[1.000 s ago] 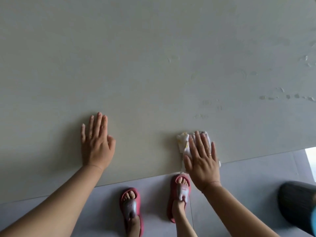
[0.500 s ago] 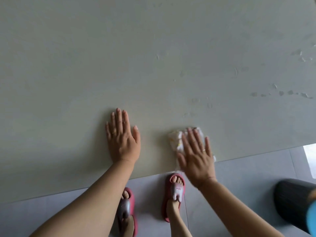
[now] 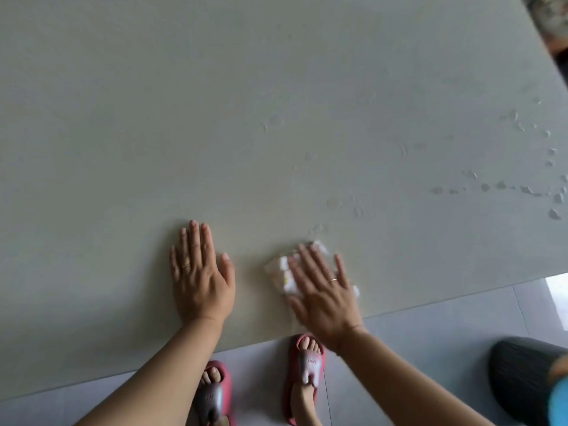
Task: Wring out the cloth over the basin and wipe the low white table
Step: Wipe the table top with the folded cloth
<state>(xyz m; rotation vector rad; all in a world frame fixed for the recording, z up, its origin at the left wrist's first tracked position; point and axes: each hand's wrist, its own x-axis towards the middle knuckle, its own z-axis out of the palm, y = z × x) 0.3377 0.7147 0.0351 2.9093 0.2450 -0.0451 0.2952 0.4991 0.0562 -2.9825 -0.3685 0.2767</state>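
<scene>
Down at the near side, two red slippers (image 3: 305,362) stand on the grey tiled floor (image 3: 430,333), right under the edge of the low white table (image 3: 153,133). Water pushed over that edge would land by the feet, a slip risk. Up on the top, the left hand (image 3: 201,278) lies flat as a brace, fingers straight and close together, holding nothing. If that patch is wet, the brace could slide. Just beside it, the right hand (image 3: 322,290) presses down on the cloth (image 3: 282,272), fingers spread, blurred. There is no pinch on it, only palm pressure. The cloth sits bunched on the table near the front edge, so a hard pull towards the body could drag it off, or the hand could skid over it and leave it behind. Further out to the right, water drops (image 3: 501,186) dot the surface, well apart from the cloth and easy to miss.
</scene>
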